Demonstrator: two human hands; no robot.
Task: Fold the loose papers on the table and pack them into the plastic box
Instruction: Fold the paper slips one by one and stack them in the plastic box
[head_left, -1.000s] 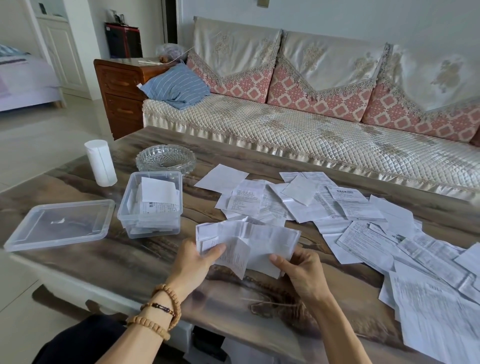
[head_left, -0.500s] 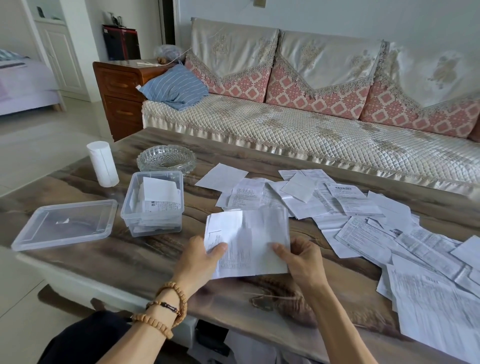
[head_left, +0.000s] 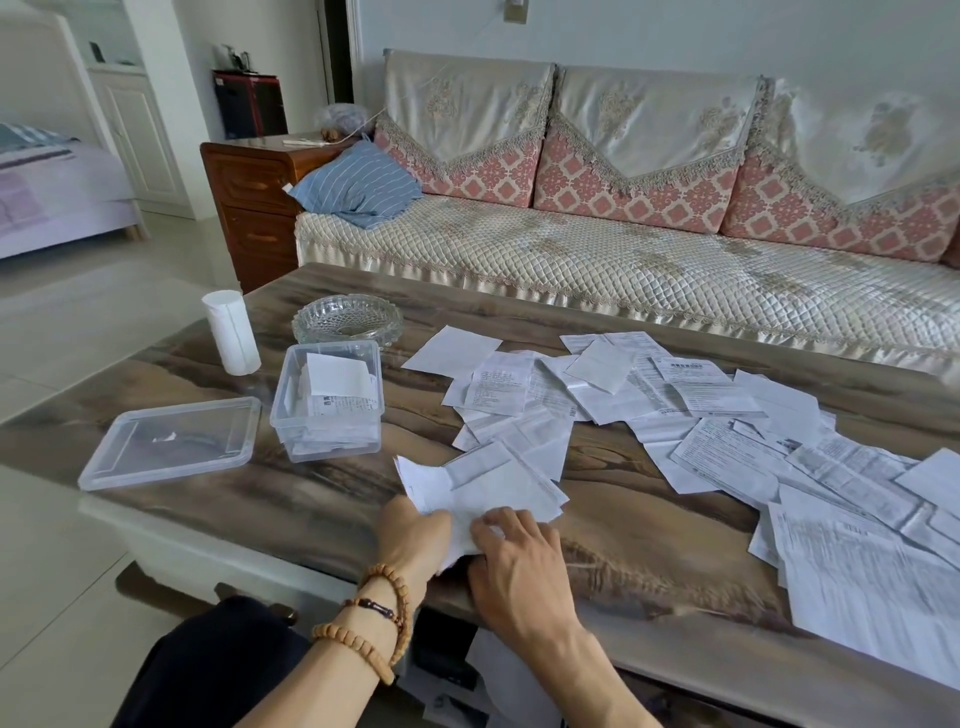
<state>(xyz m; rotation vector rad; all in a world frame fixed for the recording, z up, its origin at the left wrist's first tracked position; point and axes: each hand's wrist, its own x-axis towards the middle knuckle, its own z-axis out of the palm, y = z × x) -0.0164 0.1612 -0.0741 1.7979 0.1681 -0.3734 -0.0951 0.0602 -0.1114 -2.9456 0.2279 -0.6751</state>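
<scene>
White paper comes down from mid-air onto the table for creasing.

A second ago the sheet (head_left: 483, 488) was held up; now the left hand (head_left: 413, 535) pinches its near corner while the right hand (head_left: 514, 556) presses curled fingertips on it against the table (head_left: 649, 571). Folding is underway; the plastic box (head_left: 330, 402), lid off and partly filled, waits just beyond, with many loose papers (head_left: 727, 431) left.

papers (head_left: 691, 415): white, scattered on table | plastic box (head_left: 329, 402): clear, lidless, part-filled
</scene>
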